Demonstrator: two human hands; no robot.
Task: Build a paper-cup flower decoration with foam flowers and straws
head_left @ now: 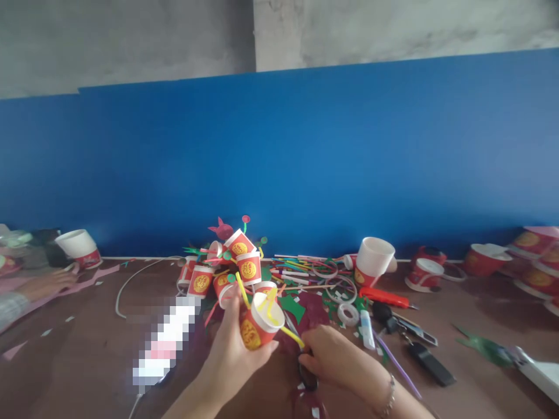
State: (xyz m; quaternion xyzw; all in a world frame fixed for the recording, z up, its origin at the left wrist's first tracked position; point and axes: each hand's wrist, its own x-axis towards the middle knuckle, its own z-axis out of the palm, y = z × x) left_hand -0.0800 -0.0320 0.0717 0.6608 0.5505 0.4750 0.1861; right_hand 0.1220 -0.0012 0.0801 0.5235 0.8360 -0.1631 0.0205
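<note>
While the L hand [231, 340] steadies a red-and-white cup [255, 334] at lower centre of the frame, the R hand [325, 346] works just right of it, at the outer end of a yellow straw [292, 336]. Straw juts from the cup's right side, angled down; more yellow bits [271, 295] show at the mouth, which tips up & to the right. Scissors [308, 378] sit at the R fingers, blades up-frame, close to the straw.

To do the straw bit well, I'd say: firm but light hold on the cup, b/c a paper wall prob. dents w/ a hard squeeze; handle the straw near that wall so it doesn't kink; L fingertips well clear of the blades. Tilt looks OK, as mouth & straw both face the view.

Pose-wise: L forearm comes up from bottom centre, slanting right, digits wrapped round the cup, one up its left side, one under its lower right. R forearm enters from bottom right, bracelet [390, 396] at the wrist, hand low, knuckles up, fingers curled in tight. Can't tell, w/ blur & overlap, if they pinch the straw, the scissors' handle or both.

Cup pile [201, 282] is up-frame & left of the held cup; tape roll [348, 322] & glue tube [367, 330] lie right of centre.
</note>
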